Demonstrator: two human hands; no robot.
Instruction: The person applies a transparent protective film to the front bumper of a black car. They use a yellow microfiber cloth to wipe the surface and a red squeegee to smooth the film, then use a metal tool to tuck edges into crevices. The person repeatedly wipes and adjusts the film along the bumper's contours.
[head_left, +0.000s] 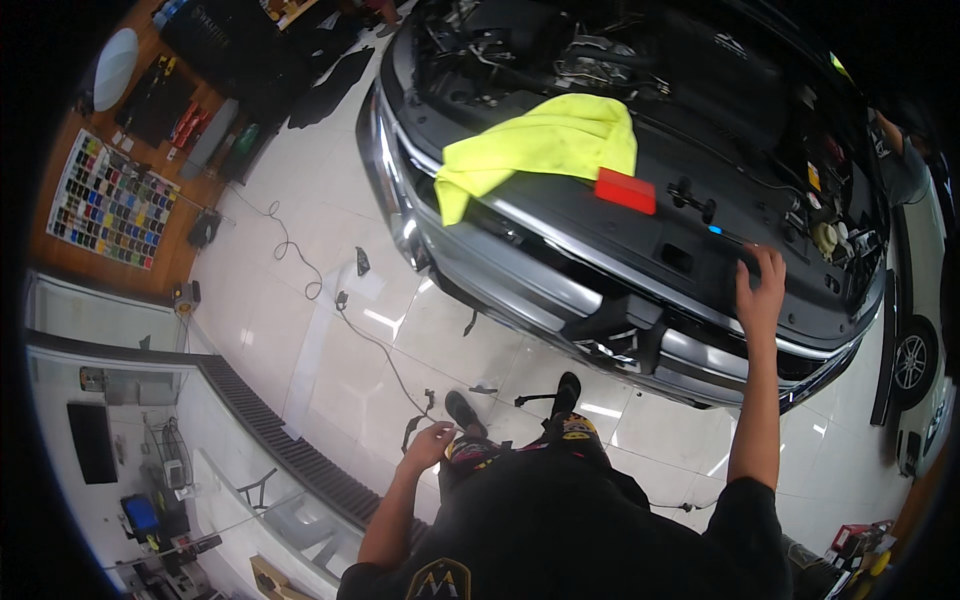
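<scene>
My right hand (763, 288) reaches over the black plastic panel (700, 258) at the front of the open engine bay. Its thumb and fingers are apart, with the fingertips at the dark end of a slim blue-tipped tool (716, 230); a firm grip does not show. To the tool's left are a small black fitting (690, 198) and a red block-shaped squeegee (626, 191). That red piece touches a bright yellow cloth (545, 140) draped over the car's front edge. Low beside my left leg, my left hand (430, 445) has curled fingers; anything inside them is hidden.
The car's chrome grille (540, 272) faces me. A cable (385, 362) trails across the tiled floor near my feet. To the left stand a board of colour swatches (112, 205) and a dark ribbed edge (270, 415). Another person's arm (890, 135) shows at far right.
</scene>
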